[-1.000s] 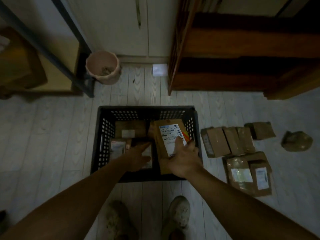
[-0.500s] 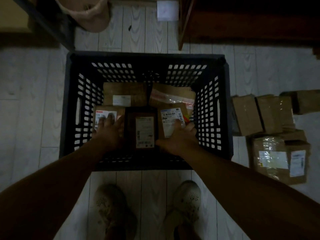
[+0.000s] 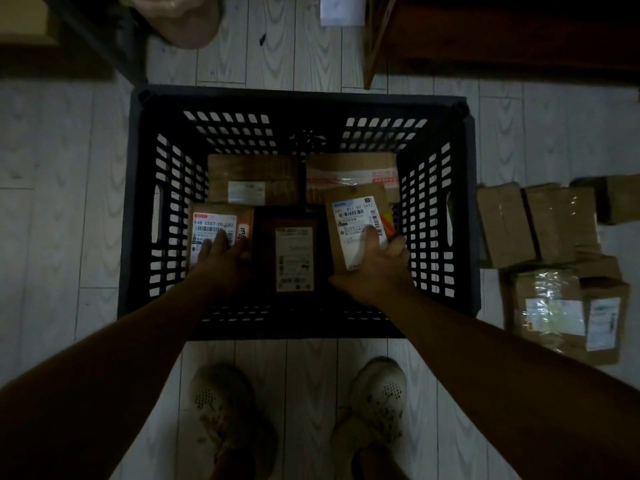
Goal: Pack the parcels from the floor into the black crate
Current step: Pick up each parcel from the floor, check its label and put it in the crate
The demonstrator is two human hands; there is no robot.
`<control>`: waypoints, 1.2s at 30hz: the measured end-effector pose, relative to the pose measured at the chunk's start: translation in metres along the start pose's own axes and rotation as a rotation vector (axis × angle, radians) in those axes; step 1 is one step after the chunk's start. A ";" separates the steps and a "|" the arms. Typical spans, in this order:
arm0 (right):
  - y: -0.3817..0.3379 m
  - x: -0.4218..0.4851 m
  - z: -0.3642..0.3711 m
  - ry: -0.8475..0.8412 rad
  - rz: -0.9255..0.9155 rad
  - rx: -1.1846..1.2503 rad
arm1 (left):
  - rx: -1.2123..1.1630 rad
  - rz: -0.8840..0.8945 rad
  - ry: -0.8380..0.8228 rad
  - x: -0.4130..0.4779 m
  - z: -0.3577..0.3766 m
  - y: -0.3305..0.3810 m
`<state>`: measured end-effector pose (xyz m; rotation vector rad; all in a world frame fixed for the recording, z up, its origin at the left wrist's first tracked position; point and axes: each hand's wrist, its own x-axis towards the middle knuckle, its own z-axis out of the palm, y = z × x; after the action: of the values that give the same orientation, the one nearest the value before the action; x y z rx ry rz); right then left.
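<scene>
Both hands are reaching into the black crate (image 3: 138,202) at the centre of the frame. The right hand (image 3: 377,268) is gripping a labelled parcel (image 3: 356,220) at the crate's right side, thumb lying across its label. The left hand (image 3: 221,258) is resting open, fingers spread flat on another labelled parcel (image 3: 214,223) at the crate's left. More parcels (image 3: 540,223) are lying on the floor (image 3: 52,202) at the right edge.

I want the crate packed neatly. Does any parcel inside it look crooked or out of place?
Yes, one. The parcel with the white label at the right side of the black crate is tilted, its far end resting on the taped parcel behind it. The right hand grips it. The other parcels lie flat.
</scene>
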<state>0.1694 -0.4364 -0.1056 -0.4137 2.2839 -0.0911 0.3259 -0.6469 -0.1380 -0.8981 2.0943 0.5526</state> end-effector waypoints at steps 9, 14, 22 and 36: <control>0.000 0.007 0.039 -0.134 0.002 0.023 | -0.024 -0.033 0.000 -0.001 0.009 -0.005; 0.010 0.021 0.045 -0.427 0.086 0.010 | 0.003 0.001 -0.004 -0.011 -0.001 -0.004; 0.011 -0.068 -0.056 -0.297 -0.021 0.142 | -0.101 0.032 0.037 -0.118 -0.063 0.004; 0.003 -0.365 -0.279 -0.080 -0.149 0.159 | -0.285 0.224 0.291 -0.442 -0.207 0.073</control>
<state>0.1943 -0.3340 0.3414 -0.4945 2.1469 -0.3232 0.3698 -0.5473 0.3437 -0.9535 2.4396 0.9012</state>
